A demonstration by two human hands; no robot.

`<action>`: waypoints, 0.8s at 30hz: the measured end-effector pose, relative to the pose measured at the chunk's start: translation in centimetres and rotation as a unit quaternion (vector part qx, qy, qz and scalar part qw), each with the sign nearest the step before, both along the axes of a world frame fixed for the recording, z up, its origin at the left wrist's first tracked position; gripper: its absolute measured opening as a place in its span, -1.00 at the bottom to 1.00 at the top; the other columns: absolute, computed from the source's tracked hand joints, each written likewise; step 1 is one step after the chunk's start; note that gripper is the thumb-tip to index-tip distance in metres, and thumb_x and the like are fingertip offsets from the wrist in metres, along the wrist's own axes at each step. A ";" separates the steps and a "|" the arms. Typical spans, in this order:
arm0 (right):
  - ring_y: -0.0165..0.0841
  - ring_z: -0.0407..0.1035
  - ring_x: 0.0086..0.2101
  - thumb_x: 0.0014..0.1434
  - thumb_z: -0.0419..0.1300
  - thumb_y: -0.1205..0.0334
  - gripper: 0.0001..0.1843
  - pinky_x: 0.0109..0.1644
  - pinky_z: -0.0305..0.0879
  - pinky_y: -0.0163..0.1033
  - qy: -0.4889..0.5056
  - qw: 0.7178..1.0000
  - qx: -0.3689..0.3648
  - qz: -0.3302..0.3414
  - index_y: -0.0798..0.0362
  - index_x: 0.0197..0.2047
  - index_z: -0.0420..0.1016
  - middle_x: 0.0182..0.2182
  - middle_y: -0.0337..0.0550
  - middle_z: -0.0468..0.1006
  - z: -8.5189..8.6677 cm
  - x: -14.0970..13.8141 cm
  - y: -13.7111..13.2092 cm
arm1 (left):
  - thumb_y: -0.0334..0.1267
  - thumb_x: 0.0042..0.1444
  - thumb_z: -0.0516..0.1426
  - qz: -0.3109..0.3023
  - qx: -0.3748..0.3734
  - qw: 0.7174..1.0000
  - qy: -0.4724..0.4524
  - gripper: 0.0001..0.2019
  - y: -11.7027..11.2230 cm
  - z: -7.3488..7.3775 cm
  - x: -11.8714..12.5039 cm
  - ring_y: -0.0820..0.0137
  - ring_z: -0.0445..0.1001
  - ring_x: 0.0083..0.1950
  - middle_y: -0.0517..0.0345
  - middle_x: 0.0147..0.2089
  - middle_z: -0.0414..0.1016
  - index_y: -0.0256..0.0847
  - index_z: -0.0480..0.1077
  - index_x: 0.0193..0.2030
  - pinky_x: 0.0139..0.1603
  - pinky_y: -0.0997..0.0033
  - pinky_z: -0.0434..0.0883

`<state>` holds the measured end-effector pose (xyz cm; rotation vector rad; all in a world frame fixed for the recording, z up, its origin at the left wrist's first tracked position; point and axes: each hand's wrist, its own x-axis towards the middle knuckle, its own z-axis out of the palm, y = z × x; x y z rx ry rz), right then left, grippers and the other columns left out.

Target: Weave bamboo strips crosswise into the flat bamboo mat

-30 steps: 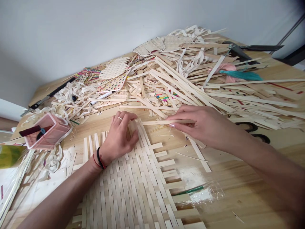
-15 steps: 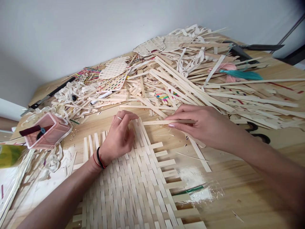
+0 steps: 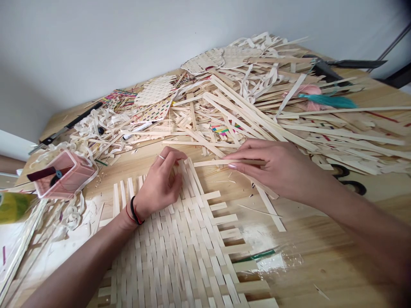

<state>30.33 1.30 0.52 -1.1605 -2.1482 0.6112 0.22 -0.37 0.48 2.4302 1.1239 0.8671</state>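
Note:
A pale mat of woven flat wooden strips (image 3: 180, 252) lies on the table in front of me, with strip ends sticking out at its right side and far edge. My left hand (image 3: 163, 179) bends over the far edge, its fingers curled round the ends of the lengthwise strips; part of that grip is hidden behind the hand. To the right, my right hand (image 3: 272, 171) pinches a loose thin strip (image 3: 210, 163) between thumb and fingers. That strip lies roughly level, its left tip just beside the mat's far right corner.
Loose strips (image 3: 250, 113) pile across the back, with small woven pieces (image 3: 156, 90) among them. A pink plastic basket (image 3: 66, 175) with tools stands left. Black scissor handles (image 3: 349, 179) lie beyond my right forearm. A green strip (image 3: 257, 256) lies right of the mat.
Very little differs. The strip in my right hand has shifted slightly to the right, leaving its left tip a touch farther from the mat's corner. My left hand stays at the far edge.

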 end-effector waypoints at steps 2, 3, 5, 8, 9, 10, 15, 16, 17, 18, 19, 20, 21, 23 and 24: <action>-0.24 0.58 -0.25 0.45 0.23 -0.09 -0.64 -0.11 0.48 -0.09 -0.005 1.000 0.002 -0.003 -0.12 -0.01 0.81 -0.17 -0.09 0.72 0.0 0.1 0.0 | -0.51 0.18 0.13 -0.002 0.001 1.000 -0.002 -0.59 0.0 -0.1 0.0 0.19 0.46 0.08 -0.01 0.07 0.43 -0.15 0.31 0.16 0.12 0.14 0.50; -0.23 0.58 -0.24 0.45 0.23 -0.08 -0.65 -0.12 0.48 -0.09 -0.007 1.000 0.003 -0.004 -0.11 0.00 0.81 -0.17 -0.09 0.72 -0.1 0.1 0.0 | -0.51 0.17 0.13 -0.002 0.001 1.000 -0.003 -0.58 0.0 -0.1 0.0 0.20 0.46 0.09 -0.01 0.07 0.43 -0.15 0.31 0.16 0.12 0.14 0.50; -0.23 0.58 -0.24 0.45 0.23 -0.05 -0.66 -0.11 0.49 -0.08 -0.008 1.000 0.005 -0.002 -0.11 0.00 0.80 -0.16 -0.09 0.72 -0.1 0.2 0.0 | -0.53 0.17 0.12 0.000 0.002 1.000 -0.001 -0.57 0.0 -0.1 0.0 0.20 0.46 0.09 -0.01 0.08 0.43 -0.15 0.32 0.15 0.13 0.14 0.50; -0.24 0.58 -0.24 0.45 0.23 -0.03 -0.66 -0.12 0.48 -0.09 -0.009 1.000 0.009 0.000 -0.09 0.00 0.80 -0.16 -0.09 0.71 -0.2 0.4 0.1 | -0.54 0.16 0.12 0.001 0.004 1.000 0.000 -0.58 0.0 0.0 0.0 0.21 0.45 0.09 -0.01 0.07 0.42 -0.15 0.33 0.14 0.13 0.14 0.50; -0.25 0.58 -0.24 0.45 0.24 -0.03 -0.67 -0.12 0.48 -0.10 -0.009 1.000 0.009 -0.002 -0.09 0.00 0.80 -0.16 -0.09 0.71 -0.2 0.4 0.1 | -0.54 0.16 0.12 0.000 0.005 1.000 0.000 -0.59 0.0 0.0 0.0 0.21 0.45 0.09 -0.01 0.07 0.41 -0.15 0.33 0.13 0.13 0.14 0.50; -0.25 0.58 -0.24 0.44 0.24 -0.02 -0.67 -0.13 0.48 -0.11 -0.009 1.000 0.009 -0.004 -0.09 0.00 0.80 -0.16 -0.09 0.71 -0.2 0.4 0.1 | -0.55 0.15 0.12 0.000 0.006 1.000 -0.001 -0.59 -0.1 0.0 0.0 0.21 0.44 0.09 -0.01 0.06 0.40 -0.16 0.34 0.12 0.13 0.14 0.49; -0.24 0.59 -0.25 0.44 0.24 -0.04 -0.67 -0.14 0.48 -0.11 -0.012 1.000 0.005 -0.007 -0.11 -0.01 0.81 -0.17 -0.09 0.72 -0.2 0.3 0.1 | -0.56 0.15 0.10 0.001 0.006 1.000 -0.003 -0.62 -0.1 -0.1 0.1 0.22 0.43 0.08 0.00 0.03 0.38 -0.17 0.35 0.08 0.12 0.17 0.49; -0.23 0.59 -0.24 0.44 0.24 -0.06 -0.66 -0.13 0.49 -0.10 -0.012 1.000 0.001 0.001 -0.11 -0.01 0.81 -0.16 -0.09 0.72 -0.2 0.3 0.1 | -0.56 0.14 0.10 0.002 0.006 1.000 -0.004 -0.61 -0.1 -0.2 0.1 0.22 0.43 0.07 0.00 0.03 0.37 -0.16 0.35 0.08 0.12 0.16 0.49; -0.23 0.59 -0.23 0.44 0.24 -0.08 -0.65 -0.10 0.49 -0.09 -0.012 1.000 -0.004 0.009 -0.12 -0.01 0.81 -0.15 -0.09 0.73 -0.2 0.2 0.1 | -0.56 0.14 0.10 0.001 0.006 1.000 -0.005 -0.61 0.0 -0.2 0.1 0.22 0.43 0.07 0.00 0.04 0.37 -0.16 0.35 0.08 0.12 0.16 0.49; -0.22 0.60 -0.21 0.44 0.25 -0.09 -0.65 -0.08 0.50 -0.08 -0.012 1.000 -0.010 0.018 -0.13 -0.01 0.82 -0.14 -0.09 0.73 -0.3 0.2 0.2 | -0.57 0.13 0.10 -0.001 0.006 1.000 -0.006 -0.61 0.0 -0.2 0.1 0.22 0.42 0.07 0.00 0.04 0.37 -0.16 0.35 0.08 0.11 0.16 0.49; -0.22 0.60 -0.20 0.44 0.25 -0.10 -0.65 -0.06 0.50 -0.07 -0.012 0.999 -0.015 0.027 -0.14 -0.01 0.82 -0.13 -0.09 0.73 -0.3 0.3 0.2 | -0.57 0.12 0.10 -0.003 0.006 1.000 -0.006 -0.60 0.0 -0.3 0.1 0.22 0.42 0.07 0.00 0.04 0.36 -0.17 0.35 0.08 0.10 0.16 0.50; -0.21 0.60 -0.19 0.45 0.25 -0.11 -0.65 -0.05 0.50 -0.07 -0.012 0.999 -0.018 0.033 -0.15 0.00 0.81 -0.13 -0.09 0.73 -0.4 0.3 0.2 | -0.57 0.11 0.10 -0.006 0.006 1.000 -0.007 -0.60 0.0 -0.3 0.0 0.21 0.42 0.06 0.00 0.03 0.36 -0.17 0.36 0.08 0.09 0.16 0.50; -0.21 0.60 -0.19 0.45 0.25 -0.11 -0.65 -0.04 0.50 -0.06 -0.011 0.999 -0.020 0.038 -0.15 0.01 0.81 -0.12 -0.09 0.73 -0.5 0.3 0.3 | -0.57 0.11 0.09 -0.010 0.005 1.000 -0.007 -0.59 0.0 -0.3 0.0 0.21 0.42 0.05 0.00 0.03 0.36 -0.17 0.36 0.08 0.07 0.16 0.50; -0.20 0.60 -0.18 0.45 0.25 -0.11 -0.64 -0.03 0.50 -0.05 -0.011 0.999 -0.019 0.044 -0.15 0.03 0.81 -0.12 -0.08 0.72 -0.6 0.4 0.3 | -0.57 0.11 0.08 -0.016 0.004 1.000 -0.008 -0.59 0.1 -0.2 -0.1 0.21 0.42 0.04 0.00 0.02 0.36 -0.18 0.36 0.08 0.05 0.16 0.50; -0.20 0.60 -0.18 0.46 0.24 -0.11 -0.64 -0.03 0.50 -0.05 -0.010 0.999 -0.018 0.046 -0.14 0.03 0.81 -0.12 -0.08 0.72 -0.6 0.5 0.3 | -0.58 0.12 0.07 -0.017 0.004 1.000 -0.010 -0.60 0.1 -0.2 -0.1 0.21 0.43 0.04 0.00 0.02 0.37 -0.18 0.36 0.07 0.05 0.16 0.50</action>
